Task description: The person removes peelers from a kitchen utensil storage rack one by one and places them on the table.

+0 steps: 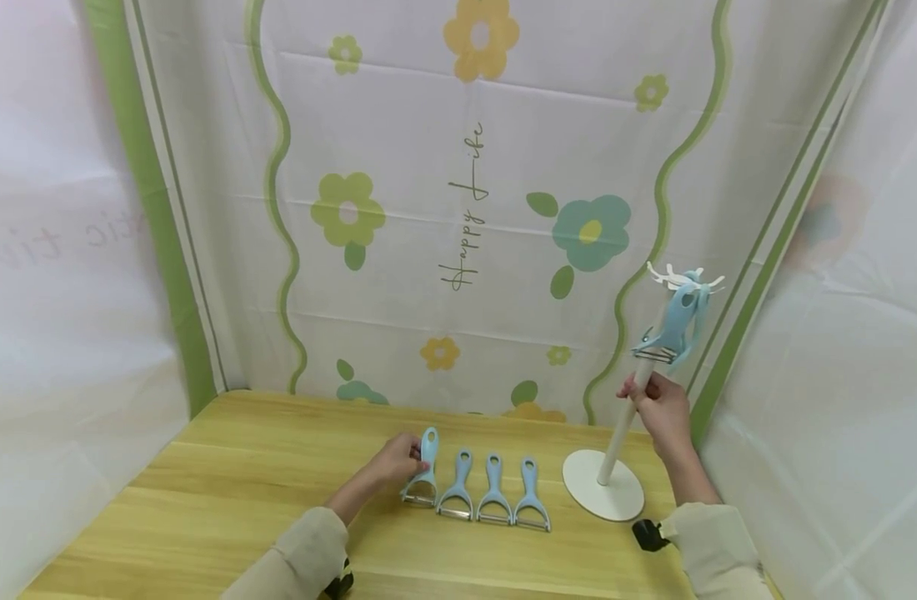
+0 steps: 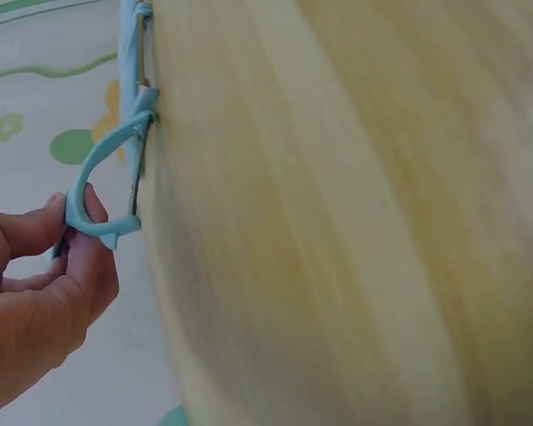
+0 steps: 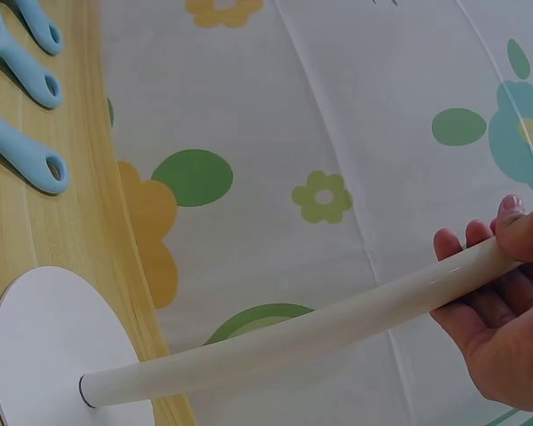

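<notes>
My left hand (image 1: 395,460) pinches a light blue peeler (image 1: 428,454) by its handle at the left end of a row. In the left wrist view, thumb and fingers hold that peeler (image 2: 78,197) just behind its forked head, the blade end at the wooden surface. Three more blue peelers lie flat to its right: one (image 1: 463,471), another (image 1: 493,475) and a third (image 1: 529,479). My right hand (image 1: 663,410) grips the white pole of a hook stand (image 1: 618,442). Blue peelers (image 1: 679,317) hang from the stand's top hooks (image 1: 676,279), overlapping each other.
The stand's round white base (image 1: 582,483) sits on the wooden table (image 1: 278,467) right of the row. A flower-printed cloth (image 1: 398,275) hangs behind the table's back edge, and white cloth walls (image 1: 864,400) with green trim stand at both sides.
</notes>
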The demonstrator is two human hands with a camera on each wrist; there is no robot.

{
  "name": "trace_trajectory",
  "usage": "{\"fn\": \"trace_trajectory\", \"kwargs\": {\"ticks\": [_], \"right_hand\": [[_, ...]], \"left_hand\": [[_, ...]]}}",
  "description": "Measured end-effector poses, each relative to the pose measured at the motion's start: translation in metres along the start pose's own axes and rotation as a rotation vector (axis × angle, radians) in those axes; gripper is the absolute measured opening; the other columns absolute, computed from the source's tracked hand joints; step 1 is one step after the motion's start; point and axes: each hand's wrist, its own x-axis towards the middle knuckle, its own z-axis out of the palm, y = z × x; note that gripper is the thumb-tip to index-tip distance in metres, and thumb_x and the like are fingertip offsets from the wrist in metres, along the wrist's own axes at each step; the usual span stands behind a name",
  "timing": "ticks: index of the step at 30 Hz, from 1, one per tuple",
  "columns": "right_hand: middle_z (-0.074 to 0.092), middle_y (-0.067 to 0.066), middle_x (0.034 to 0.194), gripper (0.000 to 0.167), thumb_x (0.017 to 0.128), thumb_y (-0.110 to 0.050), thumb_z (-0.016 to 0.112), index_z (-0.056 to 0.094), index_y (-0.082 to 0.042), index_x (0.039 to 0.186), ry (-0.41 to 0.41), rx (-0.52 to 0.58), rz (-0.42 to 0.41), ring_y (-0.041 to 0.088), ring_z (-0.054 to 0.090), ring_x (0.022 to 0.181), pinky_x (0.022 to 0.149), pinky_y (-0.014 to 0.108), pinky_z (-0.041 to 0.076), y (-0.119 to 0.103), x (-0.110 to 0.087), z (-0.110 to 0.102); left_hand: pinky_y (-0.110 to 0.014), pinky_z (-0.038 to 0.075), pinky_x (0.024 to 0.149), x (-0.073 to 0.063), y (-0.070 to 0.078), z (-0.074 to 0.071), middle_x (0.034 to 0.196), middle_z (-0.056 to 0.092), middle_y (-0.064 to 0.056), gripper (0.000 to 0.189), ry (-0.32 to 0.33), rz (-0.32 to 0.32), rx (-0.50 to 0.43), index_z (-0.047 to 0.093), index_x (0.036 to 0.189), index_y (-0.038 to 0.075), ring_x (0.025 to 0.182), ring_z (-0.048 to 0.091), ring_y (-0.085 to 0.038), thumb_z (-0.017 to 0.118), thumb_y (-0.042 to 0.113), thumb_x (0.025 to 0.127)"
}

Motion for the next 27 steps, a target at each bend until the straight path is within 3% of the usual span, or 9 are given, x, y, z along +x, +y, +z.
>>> {"fn": "trace_trajectory", "kwargs": {"ticks": [7,14,20,27], "right_hand": [[0.071,-0.013,0.08,0.028,0.102,-0.019,0.057,0.064,0.005,0.113,-0.015,-0.012,0.017,-0.009,0.061,0.081,0.073,0.01,0.048,-0.0018,-0.0007,0.0006],[0.07,-0.015,0.077,0.028,0.102,-0.019,0.058,0.064,0.006,0.112,0.0,0.004,0.016,-0.01,0.061,0.08,0.071,0.009,0.048,0.0004,0.0009,-0.0006],[0.071,-0.012,0.079,0.029,0.102,-0.019,0.058,0.064,0.007,0.113,-0.009,0.005,0.017,-0.008,0.062,0.08,0.072,0.01,0.048,-0.0002,-0.0001,-0.0005],[0.07,-0.012,0.079,0.029,0.102,-0.019,0.057,0.064,0.006,0.113,-0.012,0.013,0.012,-0.007,0.062,0.081,0.073,0.01,0.048,0.0,-0.0001,-0.0009]], "left_hand": [[-0.02,0.04,0.055,-0.0003,-0.0036,0.001,0.065,0.051,0.001,0.013,0.025,-0.068,0.061,0.062,0.075,-0.001,0.06,0.046,-0.011,0.066,-0.006,0.086],[-0.018,0.025,0.044,0.0053,-0.0061,0.0036,0.049,0.032,0.008,0.047,0.037,-0.106,0.19,0.04,0.053,0.016,0.047,0.029,-0.007,0.07,-0.001,0.084],[-0.021,0.031,0.049,0.0068,-0.0052,0.0072,0.059,0.039,0.002,0.038,0.041,-0.146,0.301,0.043,0.062,0.011,0.054,0.036,-0.011,0.073,0.003,0.083],[-0.022,0.03,0.05,0.0061,-0.0047,0.0097,0.057,0.037,0.003,0.039,0.051,-0.125,0.342,0.041,0.066,0.012,0.052,0.033,-0.011,0.075,0.004,0.083]]}}
